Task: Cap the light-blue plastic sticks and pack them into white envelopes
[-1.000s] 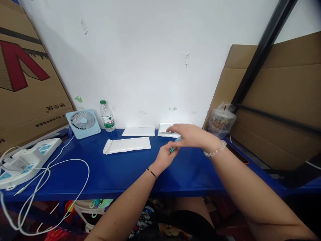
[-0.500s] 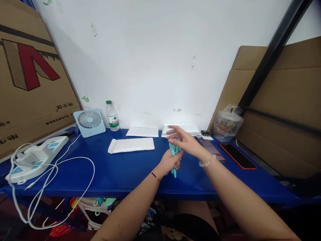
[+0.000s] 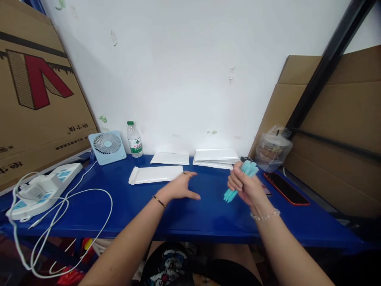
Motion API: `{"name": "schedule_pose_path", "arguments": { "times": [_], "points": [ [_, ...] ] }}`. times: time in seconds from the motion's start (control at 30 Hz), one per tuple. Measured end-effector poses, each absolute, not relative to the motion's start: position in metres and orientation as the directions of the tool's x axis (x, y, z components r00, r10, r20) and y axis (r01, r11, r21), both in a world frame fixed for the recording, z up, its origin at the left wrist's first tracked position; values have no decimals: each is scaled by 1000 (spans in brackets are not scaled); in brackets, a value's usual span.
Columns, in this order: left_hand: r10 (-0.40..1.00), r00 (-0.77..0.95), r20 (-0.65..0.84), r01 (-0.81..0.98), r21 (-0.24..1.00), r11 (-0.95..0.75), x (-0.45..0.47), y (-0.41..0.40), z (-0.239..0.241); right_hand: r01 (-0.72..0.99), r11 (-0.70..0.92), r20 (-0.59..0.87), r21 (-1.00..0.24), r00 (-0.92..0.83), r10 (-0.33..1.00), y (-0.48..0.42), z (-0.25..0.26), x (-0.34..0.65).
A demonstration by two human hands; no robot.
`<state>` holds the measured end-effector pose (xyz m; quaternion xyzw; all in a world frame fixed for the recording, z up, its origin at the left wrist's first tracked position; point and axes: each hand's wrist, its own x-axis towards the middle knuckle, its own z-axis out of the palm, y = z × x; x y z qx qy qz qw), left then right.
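My right hand (image 3: 245, 187) is closed around a bundle of several light teal sticks (image 3: 240, 183), held tilted above the blue table (image 3: 133, 206). My left hand (image 3: 180, 187) hovers just over the table with fingers spread and nothing in it, near the right end of a white padded envelope (image 3: 156, 173). A second white envelope (image 3: 170, 158) lies behind it by the wall. A stack of white envelopes (image 3: 216, 157) sits just beyond my right hand.
A small blue fan (image 3: 107, 146) and a water bottle (image 3: 134, 140) stand at the back left. A white power strip (image 3: 41, 190) with looping cables lies far left. A phone (image 3: 285, 188) and a bagged drink cup (image 3: 274, 147) are at the right. Cardboard boxes flank both sides.
The teal sticks passed from my left hand to my right hand. The right hand drew them to the right, and the left hand opened and moved left toward the envelope.
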<state>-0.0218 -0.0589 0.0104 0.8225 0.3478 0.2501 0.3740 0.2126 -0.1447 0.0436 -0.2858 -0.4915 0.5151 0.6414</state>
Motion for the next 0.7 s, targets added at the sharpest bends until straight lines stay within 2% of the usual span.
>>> {"name": "schedule_pose_path", "arguments": {
  "times": [0.1, 0.2, 0.3, 0.37, 0.4, 0.47, 0.53, 0.57, 0.63, 0.7],
  "points": [
    [867, 484, 121, 697, 545, -465, -67, -9, 10, -252, 355, 319, -900, 172, 932, -138, 25, 224],
    [924, 382, -28, 843, 420, -336, -98, 22, 9, -201, 261, 224, -944, 191, 956, -134, 2, 223],
    [935, 348, -61, 868, 397, -297, -106, 28, 7, -218, 212, 181, -953, 153, 972, -131, -9, 220],
    [942, 334, -14, 837, 464, -290, -102, 26, 8, -214, 228, 196, -950, 162, 967, -128, -6, 217],
    [951, 310, 24, 799, 536, -274, -98, 24, 10, -193, 230, 201, -954, 161, 966, -127, -4, 216],
    [973, 203, 109, 628, 748, -215, -86, 21, 19, -87, 232, 217, -969, 148, 965, -126, 4, 210],
    [987, 46, 151, 270, 950, -158, -70, 17, 33, 98, 267, 278, -959, 135, 951, -130, 11, 200],
    [990, -22, 142, 26, 990, -141, -62, 15, 41, 200, 296, 323, -934, 124, 938, -133, 15, 194],
    [998, -53, 45, -418, 906, -63, -45, 10, 57, 376, 354, 408, -856, 70, 911, -140, 21, 182],
    [992, 48, -115, -670, 733, 118, -30, 2, 68, 517, 409, 471, -752, -12, 882, -146, 26, 172]
  ]
}}
